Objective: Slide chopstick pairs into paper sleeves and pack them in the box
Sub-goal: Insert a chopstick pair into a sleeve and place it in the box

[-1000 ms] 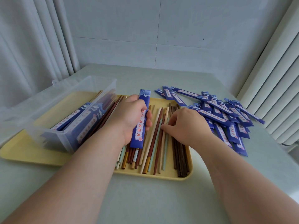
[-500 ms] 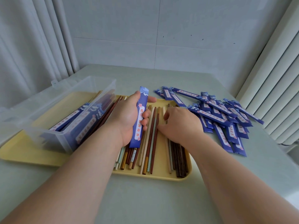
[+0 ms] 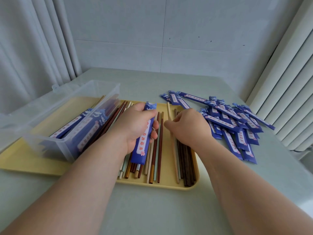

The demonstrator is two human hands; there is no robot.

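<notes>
Clear box (image 3: 84, 86) holds chopsticks (image 3: 71, 124) (blue-sleeved).

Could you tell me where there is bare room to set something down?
Free: the table behind the tray, between box and loose sleeves; also the tray strip before the box. Crowded: the tray's right half, where the left hand holds a sleeve and the right hand pinches a chopstick among many.

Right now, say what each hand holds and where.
Left hand: blue sleeve, upper half. Right hand: cream chopstick, pinched near its far end.
</notes>
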